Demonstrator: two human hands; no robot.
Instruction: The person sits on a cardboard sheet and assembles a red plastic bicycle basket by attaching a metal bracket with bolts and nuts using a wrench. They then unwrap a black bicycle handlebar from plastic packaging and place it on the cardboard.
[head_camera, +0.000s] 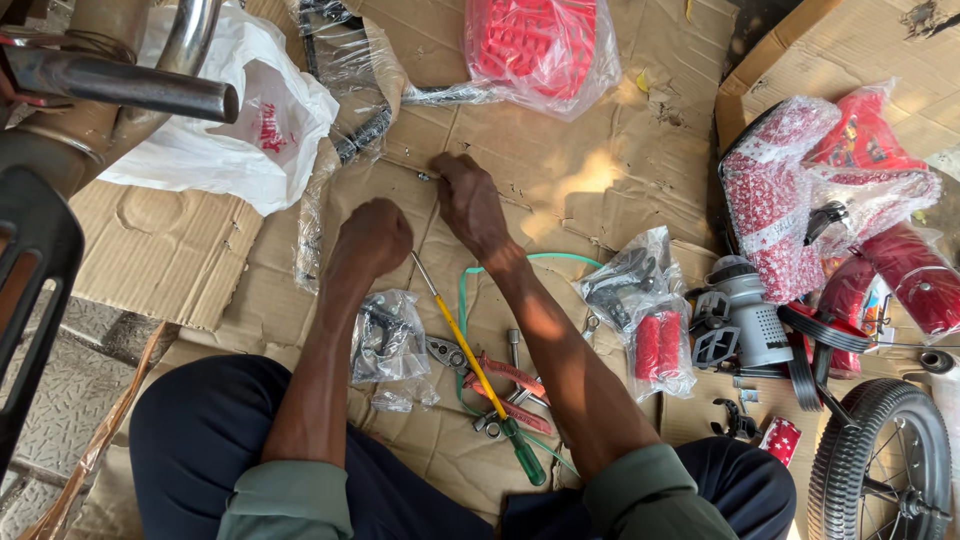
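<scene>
Dark trousers and green sleeves fill the near edge of the view as a person sits on flattened cardboard spread over the floor, arms stretched forward. The left hand is closed in a fist and rests on the cardboard beside a strip of clear wrap; what it grips, if anything, cannot be told. The right hand reaches further out, its fingertips pinched on a small metal part that lies on the cardboard just ahead of the left hand. Between the forearms lies a screwdriver with a yellow shaft and green handle, crossing red-handled pliers and a few spanners, with a green cord looping around them. A clear bag of dark parts sits beside the left forearm. To the right, another bag holds red grips, next to a grey pedal. Red bicycle parts in wrap and a small black wheel crowd the right edge. A wrapped red piece lies at the top, a white plastic bag at upper left beneath a metal tube.
</scene>
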